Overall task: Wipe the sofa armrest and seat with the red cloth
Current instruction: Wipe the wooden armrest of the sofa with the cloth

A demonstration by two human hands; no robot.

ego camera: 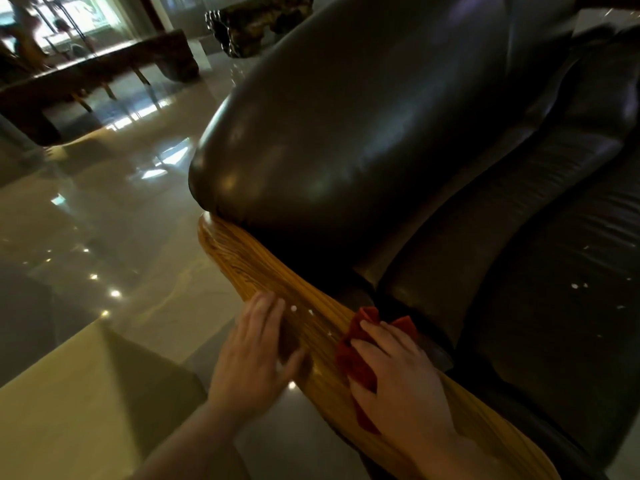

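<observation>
A dark leather sofa fills the right of the view, with a bulging padded armrest [346,133] and a dark seat cushion [554,306]. A curved wooden rail [249,258] runs along the armrest's front edge toward me. My right hand [398,382] presses the red cloth [356,362] flat on this wooden rail, fingers spread over it. My left hand [256,344] rests on the rail's outer side just left of the cloth, gripping the wood with nothing else in it. A few white specks lie on the rail between my hands and on the seat.
Glossy tiled floor [104,220] spreads to the left. A pale yellow surface [69,393] sits at the lower left near my left forearm. A dark wooden bench or table [104,71] stands far back left, and a carved dark piece [249,26] behind the sofa.
</observation>
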